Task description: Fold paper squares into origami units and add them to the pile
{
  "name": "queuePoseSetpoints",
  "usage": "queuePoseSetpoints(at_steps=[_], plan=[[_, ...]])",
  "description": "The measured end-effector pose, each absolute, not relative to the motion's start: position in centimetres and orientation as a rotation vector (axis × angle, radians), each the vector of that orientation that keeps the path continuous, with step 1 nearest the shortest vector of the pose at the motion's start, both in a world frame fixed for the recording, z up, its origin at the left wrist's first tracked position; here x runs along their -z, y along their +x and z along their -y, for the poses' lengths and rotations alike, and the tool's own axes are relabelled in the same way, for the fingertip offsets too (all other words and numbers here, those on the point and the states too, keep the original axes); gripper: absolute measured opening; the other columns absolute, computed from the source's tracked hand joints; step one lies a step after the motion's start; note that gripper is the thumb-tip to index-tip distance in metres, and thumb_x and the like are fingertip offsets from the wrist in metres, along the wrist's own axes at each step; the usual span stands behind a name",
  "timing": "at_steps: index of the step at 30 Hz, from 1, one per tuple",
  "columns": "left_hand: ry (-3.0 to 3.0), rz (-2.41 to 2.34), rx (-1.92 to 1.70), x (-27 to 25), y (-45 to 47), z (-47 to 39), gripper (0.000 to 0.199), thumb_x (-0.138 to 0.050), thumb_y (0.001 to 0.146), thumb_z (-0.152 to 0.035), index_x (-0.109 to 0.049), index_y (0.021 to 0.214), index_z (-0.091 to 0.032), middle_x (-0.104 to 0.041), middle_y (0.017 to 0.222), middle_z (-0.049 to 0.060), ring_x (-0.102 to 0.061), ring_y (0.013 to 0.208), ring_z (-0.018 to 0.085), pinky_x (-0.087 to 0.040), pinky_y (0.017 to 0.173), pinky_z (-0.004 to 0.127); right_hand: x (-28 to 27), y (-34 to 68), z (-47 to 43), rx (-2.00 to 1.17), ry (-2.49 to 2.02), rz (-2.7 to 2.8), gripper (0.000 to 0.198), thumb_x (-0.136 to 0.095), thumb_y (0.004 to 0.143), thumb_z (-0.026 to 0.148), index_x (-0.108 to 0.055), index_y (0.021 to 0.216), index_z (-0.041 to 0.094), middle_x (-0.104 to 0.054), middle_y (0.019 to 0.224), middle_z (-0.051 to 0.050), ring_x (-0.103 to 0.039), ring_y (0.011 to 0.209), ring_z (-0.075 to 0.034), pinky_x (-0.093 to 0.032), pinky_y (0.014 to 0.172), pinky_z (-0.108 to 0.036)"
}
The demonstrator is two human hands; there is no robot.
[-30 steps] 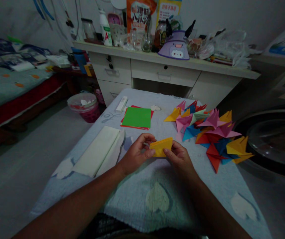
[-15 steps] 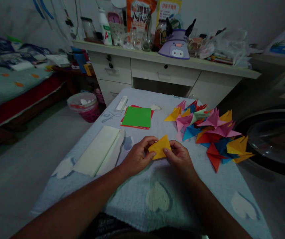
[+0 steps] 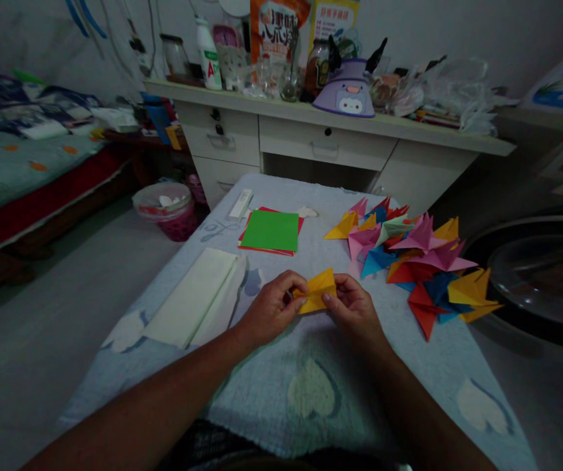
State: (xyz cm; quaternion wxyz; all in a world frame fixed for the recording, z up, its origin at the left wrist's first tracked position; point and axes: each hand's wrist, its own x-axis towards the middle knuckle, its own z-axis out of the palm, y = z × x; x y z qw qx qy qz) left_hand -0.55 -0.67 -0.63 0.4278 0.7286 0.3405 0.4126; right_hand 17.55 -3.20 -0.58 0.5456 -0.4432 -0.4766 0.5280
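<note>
Between my two hands is a small folded piece of yellow origami paper (image 3: 319, 291), held just above the table. My left hand (image 3: 277, 305) pinches its left corner between thumb and fingers. On the other side, my right hand (image 3: 355, 303) grips the right edge, its thumb pressed on the front face. A crease runs across the paper near the left thumb. Beyond my hands lies a stack of square paper sheets (image 3: 270, 231), green on top with red edges showing beneath. To the right sits a pile of folded paper cranes (image 3: 421, 252) in several colours.
A folded whitish cloth or paper (image 3: 193, 294) lies left on the cloth-covered table (image 3: 281, 379). A small white box (image 3: 241, 204) is near the far left edge. Behind stands a cluttered desk (image 3: 330, 140); a pink bin (image 3: 168, 209) is left, a washing machine (image 3: 537, 275) right.
The left part of the yellow paper has been bent inward under my left thumb, and a crease now shows. My left fingers have shifted slightly; everything else stays put.
</note>
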Motion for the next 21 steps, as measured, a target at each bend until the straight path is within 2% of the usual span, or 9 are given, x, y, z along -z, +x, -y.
queuePoseSetpoints(at_steps=[8,13,21], plan=[[1.86,-0.753,-0.979,0.4,-0.6,0.3,0.019,-0.056,0.082,-0.015,-0.067,0.097,-0.02,-0.059,0.097,0.005,-0.057,0.092,0.017,-0.046,0.079,0.029,1.0,17.7,3.1,-1.209,-1.017,1.141,0.036,-0.074,0.074,0.036,-0.055,0.103,0.025,-0.061,0.096,-0.003,-0.06,0.088,-0.018,-0.052,0.079,-0.033],[1.637,-0.833,-1.07,0.8,-0.6,-0.2,0.016,-0.066,0.078,-0.02,-0.07,0.093,-0.018,-0.059,0.094,0.005,-0.058,0.09,0.017,-0.047,0.077,0.027,0.9,17.9,3.4,-0.944,-1.072,1.18,0.049,-0.071,0.075,0.031,-0.049,0.119,0.028,-0.054,0.111,-0.006,-0.054,0.095,-0.018,-0.051,0.076,-0.032],[1.347,-0.847,-1.183,0.8,-0.7,-0.4,0.023,-0.07,0.077,-0.024,-0.069,0.099,-0.017,-0.058,0.099,0.004,-0.059,0.089,0.017,-0.051,0.07,0.024,0.3,17.8,4.6,-0.636,-1.122,1.476,0.038,-0.057,0.086,0.023,-0.055,0.123,0.028,-0.054,0.107,-0.006,-0.054,0.096,-0.02,-0.047,0.085,-0.036]])
